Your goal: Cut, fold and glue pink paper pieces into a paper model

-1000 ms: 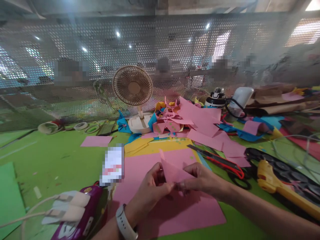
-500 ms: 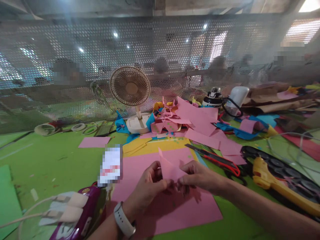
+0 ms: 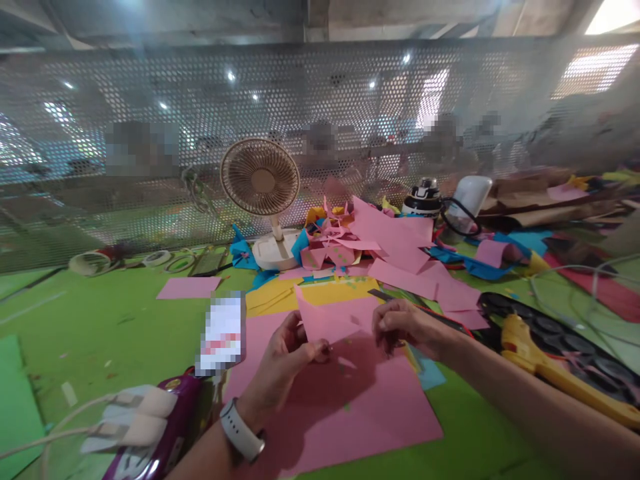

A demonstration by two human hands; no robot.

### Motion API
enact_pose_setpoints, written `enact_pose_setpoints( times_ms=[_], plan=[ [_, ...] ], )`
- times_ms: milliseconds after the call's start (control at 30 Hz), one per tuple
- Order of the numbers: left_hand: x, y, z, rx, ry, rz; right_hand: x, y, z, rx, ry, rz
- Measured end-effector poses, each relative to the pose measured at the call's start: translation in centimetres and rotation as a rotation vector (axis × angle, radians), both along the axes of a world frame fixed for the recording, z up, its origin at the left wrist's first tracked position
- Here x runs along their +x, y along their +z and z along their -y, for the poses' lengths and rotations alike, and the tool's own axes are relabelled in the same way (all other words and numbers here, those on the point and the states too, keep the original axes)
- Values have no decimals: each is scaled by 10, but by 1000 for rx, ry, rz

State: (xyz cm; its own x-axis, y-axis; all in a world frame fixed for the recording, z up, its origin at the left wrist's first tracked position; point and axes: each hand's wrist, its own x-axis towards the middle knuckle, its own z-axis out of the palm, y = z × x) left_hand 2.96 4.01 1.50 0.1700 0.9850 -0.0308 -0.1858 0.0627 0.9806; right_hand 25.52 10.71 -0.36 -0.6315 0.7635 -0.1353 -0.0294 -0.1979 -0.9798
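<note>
My left hand [image 3: 293, 350] pinches a small folded pink sheet of paper [image 3: 325, 321] between thumb and fingers, its pointed corner upward. My right hand [image 3: 405, 327] is apart from that sheet, to its right, beside the utility knife [image 3: 445, 318]. Its fingers are curled downward and closed; what they hold, if anything, is hidden. Under both hands lies a large pink sheet [image 3: 380, 413], with yellow paper [image 3: 320, 291] showing beyond its far edge. A small pale pink scrap [image 3: 345, 363] shows below the folded sheet, over the large one.
A fan [image 3: 261, 177] stands at the back beside a heap of pink paper scraps [image 3: 395, 233]. To the left are a phone [image 3: 223, 333] and a purple device with white plugs [image 3: 150, 407]. A yellow glue gun [image 3: 545, 367] rests on a black tray [image 3: 575, 333] at right.
My right hand has let go of the folded pink paper and moved right. My left hand, still pinching it, has shifted slightly left. Small pale scraps now show near the paper.
</note>
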Motion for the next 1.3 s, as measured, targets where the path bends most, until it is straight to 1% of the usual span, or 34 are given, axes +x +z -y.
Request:
enact_pose_setpoints(
  times_ms=[67, 200, 300, 400, 467, 567, 633, 667, 700, 733, 800, 867, 900, 1000, 1067, 1100, 1133, 1233, 1300],
  plan=[
    [1, 3, 2, 23, -25, -37, -2, 2, 2, -6, -27, 15],
    [8, 7, 6, 78, -126, -163, -10, 11, 14, 9, 58, 75],
    [12, 6, 6, 127, -145, -235, -15, 12, 21, 102, 110, 106],
    [10, 4, 4, 63, -130, -264, -19, 7, 23, 188, 127, 151],
    [6, 2, 2, 23, -87, -188, -20, 5, 24, 309, 42, 215],
    [3, -2, 1, -89, -18, 7, -22, 4, 25, 605, -171, 375],
    [4, -4, 1, -191, -27, 54, -22, 4, 27, 762, -253, 438],
    [5, -4, 2, -232, -58, 38, -23, 4, 28, 798, -281, 442],
    [6, -4, 2, -261, -96, 4, -23, 4, 29, 794, -302, 429],
    [7, -3, 2, -278, -128, -39, -23, 4, 29, 753, -320, 404],
    [7, 0, 1, -281, -146, -119, -25, 4, 28, 615, -335, 325],
    [5, 2, -2, -251, -99, -157, -26, 6, 25, 482, -321, 248],
    [2, 2, -4, -235, -69, -167, -25, 8, 22, 441, -323, 217],
    [-5, 4, -10, -206, 34, -200, -16, 20, 9, 389, -394, 150],
    [-8, 6, -14, -209, 78, -218, -2, 33, -1, 407, -465, 154],
    [-8, 7, -16, -224, 88, -226, 7, 40, -5, 428, -490, 190],
    [-9, 8, -17, -245, 95, -233, 17, 46, -8, 482, -497, 285],
    [-10, 10, -19, -288, 118, -244, 47, 57, -11, 679, -433, 729],
    [-10, 10, -19, -293, 124, -240, 63, 54, -7, 813, -353, 1032]
  ],
)
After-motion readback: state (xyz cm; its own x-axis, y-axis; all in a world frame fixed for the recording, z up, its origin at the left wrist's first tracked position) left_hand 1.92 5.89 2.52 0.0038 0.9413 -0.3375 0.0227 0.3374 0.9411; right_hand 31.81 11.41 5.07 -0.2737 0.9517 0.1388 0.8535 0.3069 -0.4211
